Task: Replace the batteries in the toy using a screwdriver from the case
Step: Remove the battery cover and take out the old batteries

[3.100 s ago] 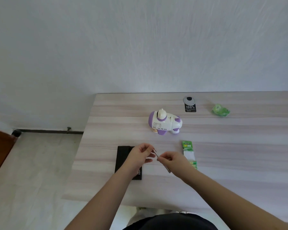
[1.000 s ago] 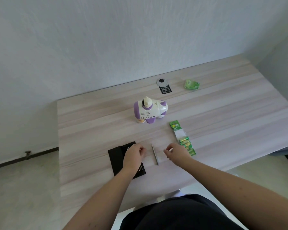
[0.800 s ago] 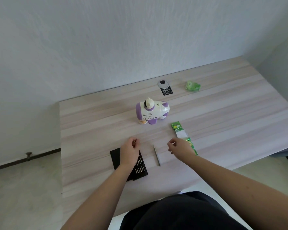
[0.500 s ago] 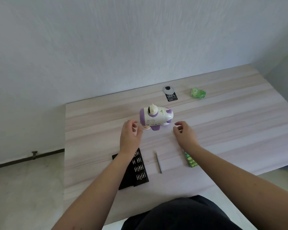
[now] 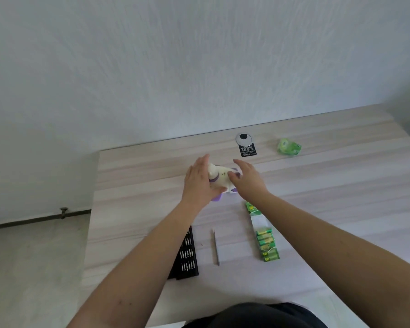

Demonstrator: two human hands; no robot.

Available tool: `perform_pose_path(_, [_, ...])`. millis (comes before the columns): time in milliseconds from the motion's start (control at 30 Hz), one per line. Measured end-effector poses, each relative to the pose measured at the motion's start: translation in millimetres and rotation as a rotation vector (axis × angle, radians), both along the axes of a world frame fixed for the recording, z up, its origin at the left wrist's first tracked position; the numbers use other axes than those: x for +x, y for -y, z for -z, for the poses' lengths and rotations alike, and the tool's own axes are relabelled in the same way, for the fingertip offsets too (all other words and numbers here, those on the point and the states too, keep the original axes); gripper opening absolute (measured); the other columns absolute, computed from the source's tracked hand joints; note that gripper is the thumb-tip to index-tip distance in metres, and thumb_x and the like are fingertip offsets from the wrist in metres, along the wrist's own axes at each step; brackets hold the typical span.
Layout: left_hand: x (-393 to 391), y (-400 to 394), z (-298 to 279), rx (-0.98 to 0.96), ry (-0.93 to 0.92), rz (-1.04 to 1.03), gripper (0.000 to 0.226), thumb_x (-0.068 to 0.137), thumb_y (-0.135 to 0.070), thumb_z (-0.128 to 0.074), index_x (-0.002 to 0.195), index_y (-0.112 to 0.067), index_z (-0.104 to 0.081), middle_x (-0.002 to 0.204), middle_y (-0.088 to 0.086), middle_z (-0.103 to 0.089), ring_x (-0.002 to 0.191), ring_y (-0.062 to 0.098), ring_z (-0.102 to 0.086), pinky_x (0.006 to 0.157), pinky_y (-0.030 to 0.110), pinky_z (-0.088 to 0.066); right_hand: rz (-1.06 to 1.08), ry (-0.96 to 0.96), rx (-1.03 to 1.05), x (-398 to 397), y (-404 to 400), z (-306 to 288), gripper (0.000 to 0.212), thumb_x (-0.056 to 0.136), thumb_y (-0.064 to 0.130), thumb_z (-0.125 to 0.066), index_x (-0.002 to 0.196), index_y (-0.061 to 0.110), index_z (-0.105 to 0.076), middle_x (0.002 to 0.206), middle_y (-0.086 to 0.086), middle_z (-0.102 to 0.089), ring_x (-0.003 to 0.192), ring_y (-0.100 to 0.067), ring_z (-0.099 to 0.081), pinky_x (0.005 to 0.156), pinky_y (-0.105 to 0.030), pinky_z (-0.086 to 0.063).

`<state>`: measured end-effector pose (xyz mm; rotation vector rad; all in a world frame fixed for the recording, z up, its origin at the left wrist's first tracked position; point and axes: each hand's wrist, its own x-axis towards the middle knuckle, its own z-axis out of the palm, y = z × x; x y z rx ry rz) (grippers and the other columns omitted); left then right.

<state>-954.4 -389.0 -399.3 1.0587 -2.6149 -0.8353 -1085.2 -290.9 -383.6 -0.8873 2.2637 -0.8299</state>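
I am closing my left hand (image 5: 197,185) and right hand (image 5: 246,182) around the little white and purple toy (image 5: 219,179) mid-table, fingers spread on its sides, and it is looking light, hard and smooth, while a black tag (image 5: 247,150) behind is reading "100%".

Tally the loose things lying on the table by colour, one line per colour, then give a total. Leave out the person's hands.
Green: 2, the battery strip and the crumpled wrapper.
Black: 2, the bit case and the tag.
White and purple: 1, the toy.
Silver: 1, the screwdriver.
Total: 6.
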Motion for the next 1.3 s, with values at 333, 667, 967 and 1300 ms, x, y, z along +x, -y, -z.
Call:
perform_pose_path(333, [-7, 7, 4, 0.136, -0.051, -0.093, 0.076, 0.058, -0.025, -0.087, 0.122, -0.020, -0.046, 0.116, -0.003, -0.054, 0.106, 0.021, -0.050, 0.089, 0.032, -0.042, -0.051, 0.147, 0.059, -15, 14, 0, 0.041, 0.092, 0.034, -0.057, 0.130, 0.019, -0.055, 0.112, -0.003, -0.066, 0.078, -0.021, -0.065, 0.064, -0.024, -0.052])
perform_pose_path(667, [-1, 4, 3, 0.139, -0.042, -0.091, 0.077, 0.063, -0.025, -0.086, 0.127, -0.018, -0.044, 0.122, -0.001, -0.051, 0.110, 0.018, -0.048, 0.090, 0.025, -0.037, -0.099, 0.155, 0.125, -23, 22, -7, 0.040, 0.087, 0.037, -0.064, 0.121, 0.017, -0.058, 0.113, -0.002, -0.060, 0.063, -0.001, -0.052, 0.038, -0.008, -0.031])
perform_pose_path(967, [-1, 3, 6, 0.120, -0.037, -0.089, 0.077, 0.062, -0.025, -0.086, 0.127, -0.016, -0.045, 0.122, -0.001, -0.053, 0.111, 0.018, -0.049, 0.088, 0.021, -0.033, -0.171, 0.105, 0.265, -16, 33, -19, 0.036, 0.086, 0.032, -0.057, 0.116, 0.013, -0.053, 0.106, -0.008, -0.060, 0.061, -0.013, -0.058, 0.044, -0.021, -0.038])
perform_pose_path(1300, [1, 1, 9, 0.079, -0.054, -0.066, 0.076, 0.061, -0.028, -0.088, 0.123, -0.014, -0.046, 0.118, -0.003, -0.053, 0.107, 0.017, -0.050, 0.087, 0.021, -0.033, -0.228, -0.180, 0.391, 3, 39, -25, 0.030, 0.089, 0.030, -0.047, 0.105, 0.008, -0.059, 0.087, -0.006, -0.056, 0.078, -0.025, -0.050, 0.063, -0.028, -0.036])
